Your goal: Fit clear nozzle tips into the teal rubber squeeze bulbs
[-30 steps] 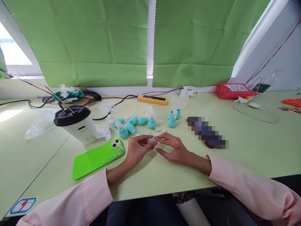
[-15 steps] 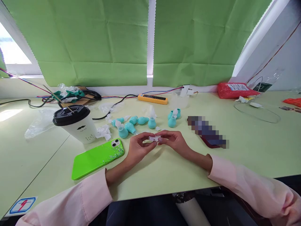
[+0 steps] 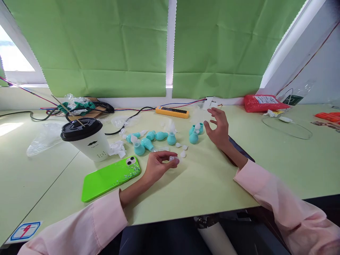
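Observation:
Between its thumb and fingers, my left hand (image 3: 158, 165) pinches a small clear plastic piece (image 3: 174, 159) just above the table. My right hand (image 3: 218, 128) is raised over the table at the right, fingers apart and nothing in them. Nearest to it are turquoise bulb-shaped pieces (image 3: 193, 137), one with a whitish tip standing in it. More turquoise bulbs (image 3: 147, 143) lie or stand in a loose group beyond my left hand. Several small whitish pieces (image 3: 183, 153) are scattered on the table in front of the left fingertips.
A green phone (image 3: 110, 179) and a lidded paper cup (image 3: 91, 148) with sticks stand left of my left arm. A dark phone (image 3: 241, 149) lies partly under my right forearm. Toward the back are a yellow device (image 3: 172, 112), cables and a red packet (image 3: 265, 102).
My right hand has let go of the clear piece and moved up and right, opening. The left hand keeps its hold. Small whitish pieces now show where the right hand was.

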